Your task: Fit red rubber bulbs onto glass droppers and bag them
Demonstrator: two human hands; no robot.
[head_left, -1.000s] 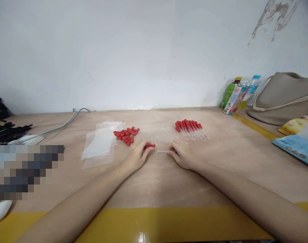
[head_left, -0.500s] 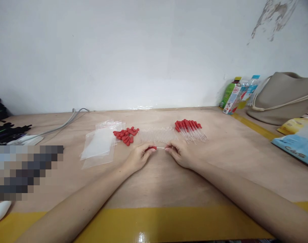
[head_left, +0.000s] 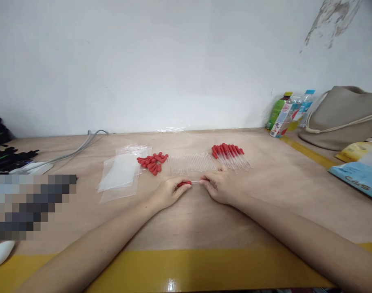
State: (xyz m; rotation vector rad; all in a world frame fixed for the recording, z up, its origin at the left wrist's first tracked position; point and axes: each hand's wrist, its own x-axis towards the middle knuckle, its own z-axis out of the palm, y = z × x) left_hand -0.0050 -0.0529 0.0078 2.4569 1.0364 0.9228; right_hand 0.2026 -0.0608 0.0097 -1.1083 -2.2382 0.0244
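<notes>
Fingers of the left hand (head_left: 169, 192) pinch a red bulb (head_left: 183, 183), those of the right hand (head_left: 218, 186) a clear tube (head_left: 196, 182); from here, its end seems to meet the bulb, over the worktop (head_left: 179, 230).

We hold a red dropper bulb (head_left: 183, 184) and clear tube (head_left: 195, 182) end to end.
Our left grip (head_left: 170, 192) pinches the bulb, our right grip (head_left: 218, 186) the tube; more tubes (head_left: 192, 162) line the worktop (head_left: 186, 228).

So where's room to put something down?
Bare table: between the right hand and blue packet, or the left hand and front yellow tape. Crowded: from the zip bags through red bulbs and clear tubes to red-bulbed droppers.
</notes>
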